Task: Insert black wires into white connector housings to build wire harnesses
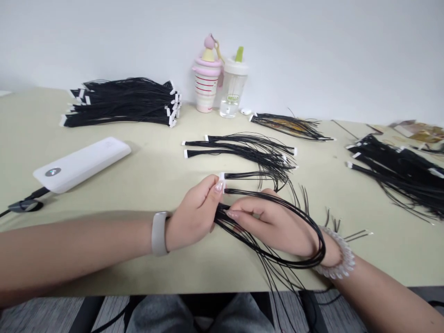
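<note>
Wall: plain and pale, rising behind the counter.
Counter: pale yellow-green (138, 189), carrying everything below.
Left cable stack: thick heap of black cables (121, 106) with white end connectors, lying near the wall.
Right cable heap: more black cables (405, 175) at the right edge, white connectors mostly facing left.
Hands: left hand (194, 212) closed, its thumb pressed on a white connector (222, 183); right hand (277, 224) just beside it, thumb and forefinger pinching black wires (322, 247).
Held wires: over the counter's near part, looping from the connector across the right wrist and back towards the fingers; loose ends hang past the front edge.
Middle bundles: black cables (243, 147) lying beyond the hands, white connectors at their left ends.
Far bundle: a thinner group of wires (287, 126), right of the drinks.
Power bank: white (83, 164), black cable plugged into its near end.
Drinks: pink-and-white cup (207, 90) beside a clear bottle (234, 85), both upright.
Wristwear: grey band (159, 233) left, clear coil (342, 259) right.
</note>
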Demonstrator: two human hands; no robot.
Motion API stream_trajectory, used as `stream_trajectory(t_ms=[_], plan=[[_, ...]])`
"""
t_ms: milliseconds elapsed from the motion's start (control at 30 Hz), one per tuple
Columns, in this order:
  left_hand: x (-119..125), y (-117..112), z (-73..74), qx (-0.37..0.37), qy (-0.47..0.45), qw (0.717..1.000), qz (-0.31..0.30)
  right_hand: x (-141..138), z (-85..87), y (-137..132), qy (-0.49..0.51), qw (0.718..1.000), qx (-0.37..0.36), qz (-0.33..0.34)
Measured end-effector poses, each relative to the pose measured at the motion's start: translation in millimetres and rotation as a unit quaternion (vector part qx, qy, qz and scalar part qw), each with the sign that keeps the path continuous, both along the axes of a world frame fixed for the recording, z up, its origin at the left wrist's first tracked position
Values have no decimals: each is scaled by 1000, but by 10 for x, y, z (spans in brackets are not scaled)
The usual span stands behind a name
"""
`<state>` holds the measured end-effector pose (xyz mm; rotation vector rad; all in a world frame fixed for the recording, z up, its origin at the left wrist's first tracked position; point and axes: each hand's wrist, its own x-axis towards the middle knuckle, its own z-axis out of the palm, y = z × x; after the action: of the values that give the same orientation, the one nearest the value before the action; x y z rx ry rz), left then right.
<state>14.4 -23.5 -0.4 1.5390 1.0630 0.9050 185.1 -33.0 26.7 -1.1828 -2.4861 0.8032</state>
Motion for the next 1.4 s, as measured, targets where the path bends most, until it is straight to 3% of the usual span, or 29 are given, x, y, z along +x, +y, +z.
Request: stream_trajectory(t_ms=[400,600,800,867,1000,1067,1133,1167,1233,1300,1400], plan=[[-8,13,20,60,35,998,0,7,-39,-11,-19,998,49,20],[-9,18,18,58,31,998,-8,23,-60,11,-50,986,158,28],[-8,22,-21,14,18,1000,-10,-39,0,37,-58,975,213,8],[-3,25,-28,-11,6,1000,-1,4,61,62,-74,976,205,-19],[10,34,-29,-44,-16,999,11,286,254,143,-65,985,116,-111],[13,35,-25,-53,-22,998,11,482,337,196,-21,957,132,-257],[11,34,-21,-55,-19,998,10,669,389,258,58,900,182,-391],[9,32,-20,-54,-15,998,8,750,405,292,129,871,209,-425],[4,27,-22,-55,-9,998,8,877,426,358,306,818,228,-430],[1,24,-26,-53,-6,998,11,942,439,411,452,773,192,-402],[1,27,-29,-45,-2,999,13,897,429,425,522,737,181,-389]])
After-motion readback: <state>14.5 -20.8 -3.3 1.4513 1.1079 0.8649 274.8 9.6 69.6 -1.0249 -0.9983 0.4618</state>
